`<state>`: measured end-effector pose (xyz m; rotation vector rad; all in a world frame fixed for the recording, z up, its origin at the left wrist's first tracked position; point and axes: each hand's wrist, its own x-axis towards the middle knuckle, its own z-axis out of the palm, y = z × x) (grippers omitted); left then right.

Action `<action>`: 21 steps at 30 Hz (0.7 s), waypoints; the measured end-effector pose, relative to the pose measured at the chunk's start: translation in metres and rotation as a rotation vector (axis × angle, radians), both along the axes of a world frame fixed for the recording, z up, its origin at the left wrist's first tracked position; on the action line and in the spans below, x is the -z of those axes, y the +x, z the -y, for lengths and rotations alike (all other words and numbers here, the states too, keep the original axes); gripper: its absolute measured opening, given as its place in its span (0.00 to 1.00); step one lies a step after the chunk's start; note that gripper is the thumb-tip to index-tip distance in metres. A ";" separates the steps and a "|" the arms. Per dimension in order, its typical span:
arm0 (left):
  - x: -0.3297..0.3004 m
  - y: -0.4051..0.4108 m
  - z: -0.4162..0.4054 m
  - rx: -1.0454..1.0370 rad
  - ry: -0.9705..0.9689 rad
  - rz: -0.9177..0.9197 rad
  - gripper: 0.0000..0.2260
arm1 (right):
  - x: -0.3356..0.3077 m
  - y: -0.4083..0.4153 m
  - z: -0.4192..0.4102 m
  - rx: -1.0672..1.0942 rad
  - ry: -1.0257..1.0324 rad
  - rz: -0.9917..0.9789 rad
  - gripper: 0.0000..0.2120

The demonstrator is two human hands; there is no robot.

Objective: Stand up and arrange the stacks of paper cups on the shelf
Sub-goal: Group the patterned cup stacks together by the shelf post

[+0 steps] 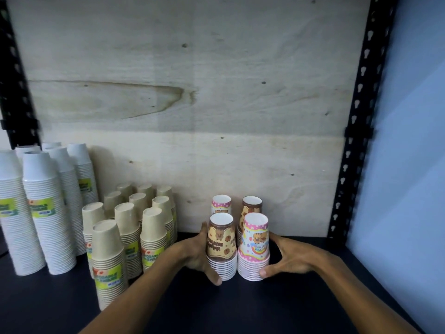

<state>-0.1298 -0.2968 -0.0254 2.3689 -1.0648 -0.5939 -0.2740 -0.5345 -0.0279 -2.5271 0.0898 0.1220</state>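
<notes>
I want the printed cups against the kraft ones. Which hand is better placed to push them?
Probably the right hand: it grips the pink stack on the side opposite the kraft stacks; the left hand, gripping the brown stack, sits between.

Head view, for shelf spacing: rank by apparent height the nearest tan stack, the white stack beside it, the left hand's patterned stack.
Largest to smallest:
White stack
nearest tan stack
patterned stack
Tan's nearness may exaggerate it.
</notes>
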 end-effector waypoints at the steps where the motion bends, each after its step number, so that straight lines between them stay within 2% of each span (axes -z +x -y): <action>1: 0.001 0.002 0.000 0.020 -0.014 -0.009 0.72 | 0.001 0.001 0.001 -0.004 0.014 0.006 0.57; 3: 0.006 0.006 0.000 0.049 -0.054 -0.041 0.70 | 0.003 0.002 0.003 -0.008 0.026 0.018 0.57; 9: 0.017 0.008 0.001 0.099 -0.162 -0.109 0.54 | 0.004 0.002 0.005 -0.028 0.041 0.040 0.55; 15: 0.023 0.010 -0.005 0.020 -0.235 -0.150 0.58 | 0.008 0.001 0.007 -0.021 0.084 0.082 0.54; 21: 0.021 0.009 -0.005 -0.012 -0.261 -0.183 0.54 | 0.009 0.003 0.007 -0.016 0.098 0.075 0.54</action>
